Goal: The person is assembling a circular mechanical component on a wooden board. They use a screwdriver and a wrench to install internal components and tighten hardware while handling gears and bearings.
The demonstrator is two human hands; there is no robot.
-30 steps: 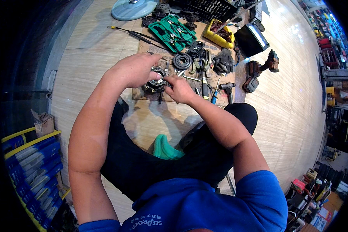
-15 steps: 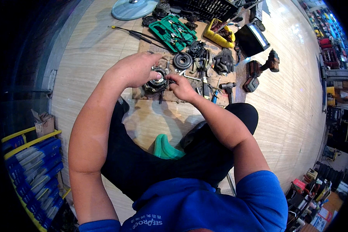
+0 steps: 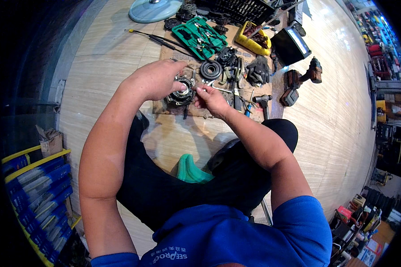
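Note:
A round black metal housing with a bright inner ring lies on a flattened cardboard sheet on the floor. My left hand comes over it from the left, closed on it: the thumb presses at the ring and the other fingers reach across its far side. At the housing's right edge, my right hand is closed in a pinch. Whatever sits between its fingertips is too small to name. Just beyond lies a black ringed pulley, apart from both hands.
Dark gloves, a hammer and a green tool case lie around the cardboard. Farther off are a yellow tray, a black battery and a cordless impact wrench. A green stool stands between my legs.
My right hand has drawn slightly right, away from the housing's edge, and its fingers have curled closer together. My left hand and the housing have hardly moved.

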